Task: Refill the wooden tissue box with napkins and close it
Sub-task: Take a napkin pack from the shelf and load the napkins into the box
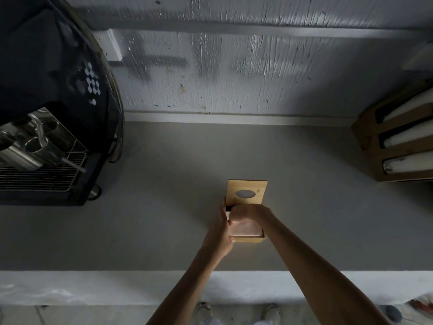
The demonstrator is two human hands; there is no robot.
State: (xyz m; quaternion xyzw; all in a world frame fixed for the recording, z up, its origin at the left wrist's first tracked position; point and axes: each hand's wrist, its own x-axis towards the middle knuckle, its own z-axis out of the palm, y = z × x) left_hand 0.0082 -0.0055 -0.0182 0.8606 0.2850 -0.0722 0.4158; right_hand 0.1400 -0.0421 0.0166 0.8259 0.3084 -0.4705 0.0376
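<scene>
Head view
Wooden tissue box (248,239): on the grey counter (164,207), right of centre, nearer the near edge than the wall; light wood, rectangular, long axis running near to far; near end wall and a strip of the right rim showing, the rest masked by hands and lid.
Box contents: stack of pale napkins (244,228) lying flat inside, top sheet close to rim level, faint pink cast under the dim light.
Lid (247,192): same light wood, with a grey oval slot in the middle; covers the far part of the box and reaches past its far end, near part left uncovered; sliding or hinged, cannot tell.
Left hand (220,231): against the left side of the box, fingers curled over the left edge onto the napkins, thumb along the outer wall; grasping the box side and stack edge.
Right hand (248,213): over the middle of the box at the lid's near edge, knuckles up, fingers clenched and bent down onto the napkins; fingertips hidden, so a true grip cannot be told.
Cardboard holder (367,137): far right of the counter, three slots, each with a white roll or stack.
Coffee machine (46,90): far left, black; steel cups (35,141) on its wire rack.
Floor: pale shoes (205,309) below the near counter edge.
</scene>
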